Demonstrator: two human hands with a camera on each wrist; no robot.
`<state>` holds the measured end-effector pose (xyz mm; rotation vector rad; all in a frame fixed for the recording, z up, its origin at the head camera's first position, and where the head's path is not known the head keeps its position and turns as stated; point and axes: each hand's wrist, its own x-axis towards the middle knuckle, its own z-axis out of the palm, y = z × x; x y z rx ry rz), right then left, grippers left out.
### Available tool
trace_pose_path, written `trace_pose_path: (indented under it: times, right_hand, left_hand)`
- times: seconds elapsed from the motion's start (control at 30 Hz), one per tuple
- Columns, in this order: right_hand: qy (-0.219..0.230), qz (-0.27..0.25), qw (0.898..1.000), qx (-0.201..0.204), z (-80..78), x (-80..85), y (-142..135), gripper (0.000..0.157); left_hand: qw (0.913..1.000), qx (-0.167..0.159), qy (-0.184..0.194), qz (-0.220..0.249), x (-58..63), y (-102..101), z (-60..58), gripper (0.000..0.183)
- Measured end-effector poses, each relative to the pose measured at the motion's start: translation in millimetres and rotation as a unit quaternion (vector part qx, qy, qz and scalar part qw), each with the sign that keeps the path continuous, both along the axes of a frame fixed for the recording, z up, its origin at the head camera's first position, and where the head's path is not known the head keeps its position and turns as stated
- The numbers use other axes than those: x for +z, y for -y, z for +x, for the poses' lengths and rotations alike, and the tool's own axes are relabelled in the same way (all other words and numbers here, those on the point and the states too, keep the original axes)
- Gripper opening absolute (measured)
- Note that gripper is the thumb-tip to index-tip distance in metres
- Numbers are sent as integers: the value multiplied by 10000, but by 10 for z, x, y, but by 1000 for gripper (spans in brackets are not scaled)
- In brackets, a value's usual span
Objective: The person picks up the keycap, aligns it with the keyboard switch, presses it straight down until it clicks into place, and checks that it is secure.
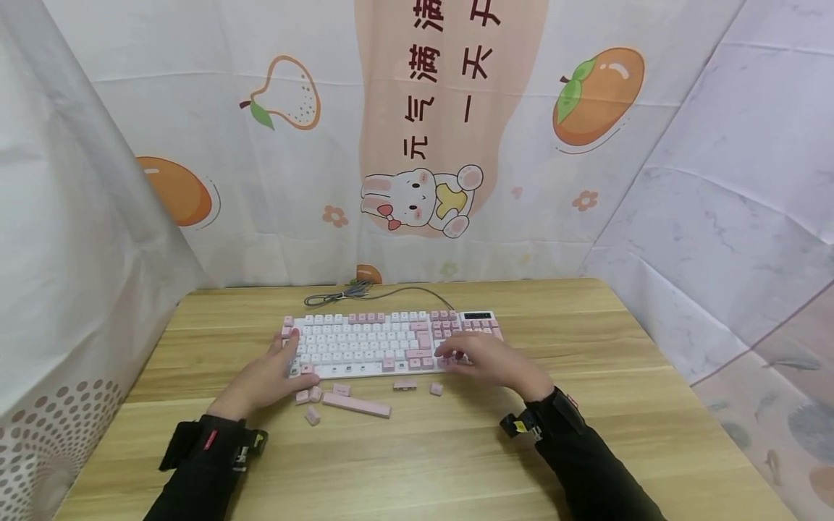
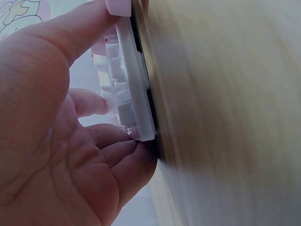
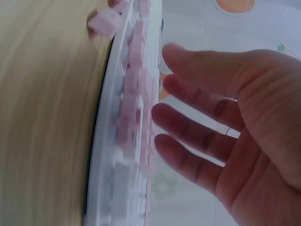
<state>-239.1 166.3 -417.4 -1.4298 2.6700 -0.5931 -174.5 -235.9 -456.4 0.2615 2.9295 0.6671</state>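
Observation:
A white and pink keyboard lies on the wooden table, with bare slots along its bottom row. My left hand holds its left end, the fingers at the side edge and the thumb near the front edge. In the left wrist view, the fingertips bend around the corner of the keyboard. Over the keys at the right hovers my right hand, fingers loosely bent with nothing between them; the right wrist view shows its fingertips beside the pink keys.
In front of the keyboard lie a long pink spacebar keycap and several small pink keycaps, one keycap near the right hand. Behind it a grey cable is coiled. A printed curtain hangs at the table's back edge.

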Motion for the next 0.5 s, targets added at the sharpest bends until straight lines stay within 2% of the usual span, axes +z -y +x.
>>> trace_pose_path:
  times: [0.1,0.2,0.5]
  right_hand:
    - [33,-99,9998,150,-6,7,94,22]
    - [148,-77,9998,110,13,20,180,22]
    - [321,463,9984,29,93,-23,285,25]
  left_hand:
    - [10000,9,-1,20,5,-3,-3,102]
    - [10000,16,-3,41,11,-5,-2,102]
    - [10000,22,14,83,17,-12,9,102]
